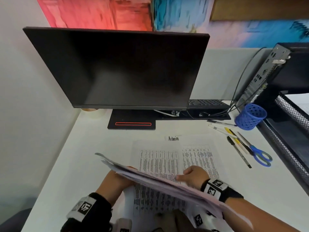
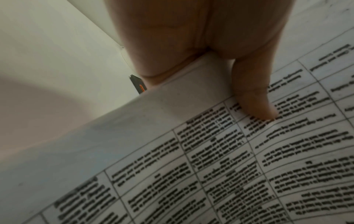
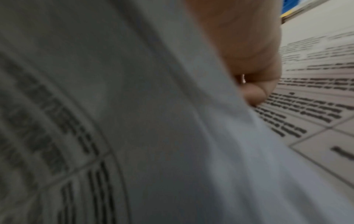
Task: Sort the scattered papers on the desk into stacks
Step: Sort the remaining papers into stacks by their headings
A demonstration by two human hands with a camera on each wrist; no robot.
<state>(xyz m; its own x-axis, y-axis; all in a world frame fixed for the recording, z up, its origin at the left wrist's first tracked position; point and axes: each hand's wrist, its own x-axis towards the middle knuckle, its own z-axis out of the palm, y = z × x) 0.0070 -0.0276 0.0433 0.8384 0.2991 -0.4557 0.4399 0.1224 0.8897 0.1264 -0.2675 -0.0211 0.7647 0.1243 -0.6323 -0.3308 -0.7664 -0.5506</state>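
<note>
1. Papers (image 1: 160,183) are sitting as a thick sheaf held tilted above the table (image 1: 80,164), its far corner raised toward the monitor (image 1: 117,67) and its near end sloping down to the right.
2. On the left, the left hand (image 1: 117,180) is gripping the sheaf's edge; in its wrist view the thumb (image 2: 254,100) is pressing down on a printed grid sheet with the fingers (image 2: 164,45) curled beneath it.
3. Under and beyond the sheaf, two printed sheets (image 1: 175,158) are lying flat side by side on the table below a small "Admin" label (image 1: 173,138).
4. Further right, the right hand (image 1: 194,175) is resting on those sheets, fingers curled; whether it is pinching a page I cannot tell, since its wrist view is blurred and mostly filled by paper.
5. Risk, as I judge it: the sheaf is being held mainly from one side, so loose pages may be sliding out toward the low end and scattering; pulling a single sheet could drag its neighbour along.
6. Right again, pens (image 1: 234,141) and scissors (image 1: 257,153) are lying loose beside a blue mesh cup (image 1: 250,116); a sweeping sheet could be knocking them.
7. Table is white and smooth, in a cubicle with a grey partition, a keyboard (image 1: 205,103), a small computer (image 1: 264,72) and black mesh trays (image 1: 291,114) at the far right.
</note>
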